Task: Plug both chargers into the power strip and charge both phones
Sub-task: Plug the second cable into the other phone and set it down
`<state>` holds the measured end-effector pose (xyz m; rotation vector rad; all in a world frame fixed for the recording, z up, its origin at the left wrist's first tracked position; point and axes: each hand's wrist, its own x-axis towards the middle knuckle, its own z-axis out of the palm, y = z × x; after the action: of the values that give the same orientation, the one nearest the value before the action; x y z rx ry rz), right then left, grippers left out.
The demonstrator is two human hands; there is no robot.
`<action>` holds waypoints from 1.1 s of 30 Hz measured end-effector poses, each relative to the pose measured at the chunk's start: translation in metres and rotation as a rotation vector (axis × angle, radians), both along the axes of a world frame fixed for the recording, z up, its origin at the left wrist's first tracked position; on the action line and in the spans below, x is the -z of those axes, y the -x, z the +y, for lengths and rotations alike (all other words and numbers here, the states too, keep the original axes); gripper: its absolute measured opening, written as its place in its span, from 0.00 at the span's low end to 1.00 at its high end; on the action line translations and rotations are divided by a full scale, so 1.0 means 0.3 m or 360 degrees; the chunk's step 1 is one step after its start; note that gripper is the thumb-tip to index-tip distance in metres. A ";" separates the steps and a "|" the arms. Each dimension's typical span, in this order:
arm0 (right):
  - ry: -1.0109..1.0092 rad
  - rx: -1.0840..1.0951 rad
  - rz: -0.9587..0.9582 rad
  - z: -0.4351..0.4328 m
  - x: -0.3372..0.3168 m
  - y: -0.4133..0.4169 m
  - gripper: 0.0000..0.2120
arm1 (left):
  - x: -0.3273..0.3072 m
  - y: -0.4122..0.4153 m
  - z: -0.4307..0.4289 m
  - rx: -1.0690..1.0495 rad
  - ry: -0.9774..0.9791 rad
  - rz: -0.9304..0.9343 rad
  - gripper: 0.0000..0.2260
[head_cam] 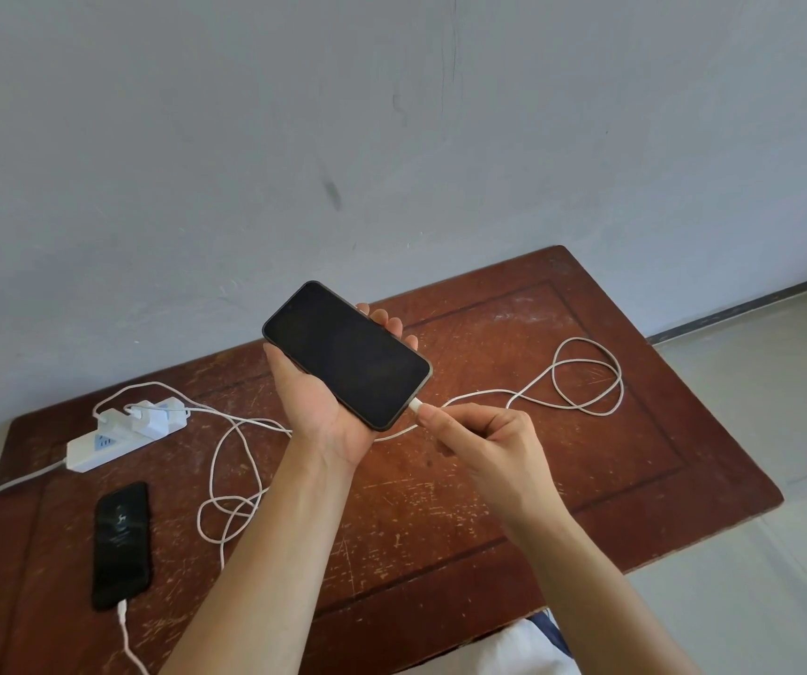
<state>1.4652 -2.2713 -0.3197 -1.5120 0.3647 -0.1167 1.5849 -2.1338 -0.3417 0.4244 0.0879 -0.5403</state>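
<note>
My left hand (316, 406) holds a black phone (345, 353) with a dark screen, lifted above the table. My right hand (479, 438) pinches the white connector (415, 406) of a braided cable (581, 377) against the phone's bottom edge. A white power strip (94, 448) lies at the table's left rear with two white chargers (145, 419) plugged in. A second black phone (121, 545) lies flat at the front left, its screen faintly lit. A white cable (123, 621) is plugged into its near end.
The worn brown wooden table (586, 479) stands against a grey wall. Loose cable loops (231, 509) lie on the table between the strip and my left arm. The strip's own lead (16, 484) runs off the left edge. Pale floor shows at the right.
</note>
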 end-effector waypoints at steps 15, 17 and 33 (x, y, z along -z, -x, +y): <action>-0.0055 -0.0136 0.0097 -0.005 0.009 -0.015 0.11 | -0.011 -0.004 -0.001 0.0053 -0.0117 0.0115 0.32; -0.0067 -0.0215 0.0148 -0.013 0.011 -0.017 0.10 | -0.007 -0.008 0.006 0.0089 -0.0140 0.0124 0.34; -0.0423 -0.0081 0.0301 -0.036 0.057 -0.021 0.11 | 0.007 0.007 0.006 0.0112 -0.0644 0.0077 0.38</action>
<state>1.4716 -2.2822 -0.3368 -1.2705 0.4737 0.1125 1.5828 -2.1321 -0.3440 0.8112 0.2319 -0.6031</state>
